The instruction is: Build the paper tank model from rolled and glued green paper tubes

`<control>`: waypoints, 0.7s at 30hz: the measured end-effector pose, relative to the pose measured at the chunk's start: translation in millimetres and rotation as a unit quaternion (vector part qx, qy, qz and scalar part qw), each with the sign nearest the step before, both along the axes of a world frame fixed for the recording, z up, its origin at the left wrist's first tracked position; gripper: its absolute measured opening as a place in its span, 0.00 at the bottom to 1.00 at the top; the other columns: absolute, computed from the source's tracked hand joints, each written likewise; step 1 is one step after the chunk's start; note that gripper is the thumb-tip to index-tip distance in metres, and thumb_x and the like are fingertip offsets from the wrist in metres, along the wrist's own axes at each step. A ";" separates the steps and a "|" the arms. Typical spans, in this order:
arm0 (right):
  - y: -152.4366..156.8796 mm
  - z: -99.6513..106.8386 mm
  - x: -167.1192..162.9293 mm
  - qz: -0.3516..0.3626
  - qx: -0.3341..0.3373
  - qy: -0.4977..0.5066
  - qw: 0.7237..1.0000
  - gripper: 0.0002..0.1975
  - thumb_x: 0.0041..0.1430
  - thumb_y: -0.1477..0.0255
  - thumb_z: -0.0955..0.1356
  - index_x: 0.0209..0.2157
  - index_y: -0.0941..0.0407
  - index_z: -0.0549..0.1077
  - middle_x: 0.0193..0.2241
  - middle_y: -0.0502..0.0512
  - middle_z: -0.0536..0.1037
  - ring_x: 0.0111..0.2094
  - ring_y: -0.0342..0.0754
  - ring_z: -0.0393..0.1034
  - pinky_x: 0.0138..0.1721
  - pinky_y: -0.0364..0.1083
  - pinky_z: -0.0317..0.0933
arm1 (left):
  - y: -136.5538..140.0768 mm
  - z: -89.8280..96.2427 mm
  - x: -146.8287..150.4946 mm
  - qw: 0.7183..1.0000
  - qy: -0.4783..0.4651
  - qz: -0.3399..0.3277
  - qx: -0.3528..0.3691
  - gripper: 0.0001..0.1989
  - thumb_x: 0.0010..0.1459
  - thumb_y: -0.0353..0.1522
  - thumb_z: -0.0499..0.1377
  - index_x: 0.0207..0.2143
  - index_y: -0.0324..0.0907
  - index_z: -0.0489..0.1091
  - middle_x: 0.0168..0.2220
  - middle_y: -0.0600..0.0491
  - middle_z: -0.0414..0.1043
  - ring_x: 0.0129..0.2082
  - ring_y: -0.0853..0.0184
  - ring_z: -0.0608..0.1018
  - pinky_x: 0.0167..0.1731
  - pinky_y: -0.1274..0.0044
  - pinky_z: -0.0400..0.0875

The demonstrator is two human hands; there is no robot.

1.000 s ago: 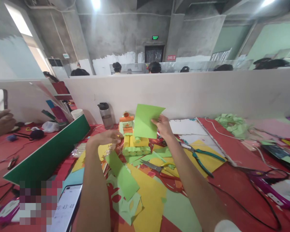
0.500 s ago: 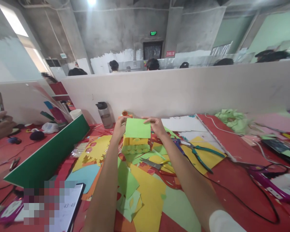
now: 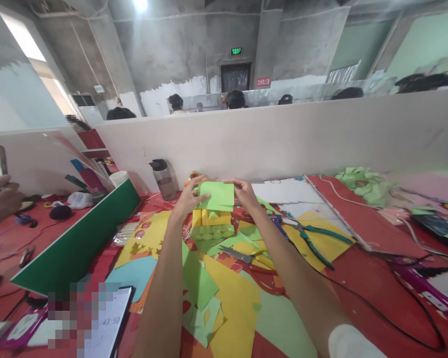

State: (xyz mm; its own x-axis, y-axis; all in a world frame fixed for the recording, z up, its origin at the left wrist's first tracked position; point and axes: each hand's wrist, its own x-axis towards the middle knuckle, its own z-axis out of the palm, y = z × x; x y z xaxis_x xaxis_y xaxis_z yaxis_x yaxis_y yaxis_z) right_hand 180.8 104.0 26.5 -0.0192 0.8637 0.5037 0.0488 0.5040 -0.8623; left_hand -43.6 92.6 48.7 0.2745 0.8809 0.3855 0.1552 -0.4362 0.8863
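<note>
A light green sheet of paper (image 3: 220,195) is held up between both hands. My left hand (image 3: 189,197) grips its left side, thumb across the front and fingers behind. My right hand (image 3: 245,193) pinches the upper right corner. Just below the sheet stands a small yellow and green paper model (image 3: 212,230) with rolled green pieces along its base; the sheet hides its top. Yellow-handled scissors (image 3: 251,256) lie in front of the model, their blades pointing left. Farther right are pliers with teal handles (image 3: 313,237).
Cut paper scraps (image 3: 231,303) cover the red table. A green board (image 3: 78,238) stands on edge at left, near a phone (image 3: 110,318). A water bottle (image 3: 163,180) stands by the white partition (image 3: 269,141). At far left, another person's hand (image 3: 2,195) holds a phone.
My left thumb has slid inward over the front of the green sheet, and the left hand has turned. The sheet has shifted slightly, uncovering more of the model's yellow part.
</note>
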 end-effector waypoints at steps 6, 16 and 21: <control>-12.4 16.1 1.7 0.086 -0.082 0.032 0.992 0.18 0.55 0.63 0.70 0.47 0.52 0.79 0.42 0.53 0.82 0.42 0.51 0.76 0.42 0.47 0.70 | 4.4 -4.0 5.2 0.996 -0.017 0.077 -0.032 0.29 0.48 0.45 0.67 0.49 0.41 0.69 0.42 0.47 0.73 0.34 0.66 0.78 0.34 0.74 0.74; -37.3 39.1 5.4 0.123 -0.048 -0.037 0.991 0.28 0.50 0.61 0.75 0.53 0.52 0.73 0.50 0.56 0.77 0.46 0.52 0.74 0.42 0.46 0.71 | 3.8 3.1 8.6 0.991 0.027 0.132 -0.001 0.18 0.55 0.45 0.61 0.39 0.40 0.70 0.32 0.52 0.70 0.30 0.67 0.73 0.29 0.76 0.68; -26.1 32.4 -1.4 0.020 -0.020 -0.045 0.999 0.18 0.51 0.63 0.74 0.44 0.54 0.76 0.42 0.56 0.80 0.40 0.50 0.76 0.42 0.48 0.70 | -5.9 9.9 6.8 0.998 0.035 0.046 0.017 0.21 0.57 0.46 0.60 0.46 0.41 0.70 0.47 0.48 0.73 0.39 0.64 0.77 0.37 0.75 0.73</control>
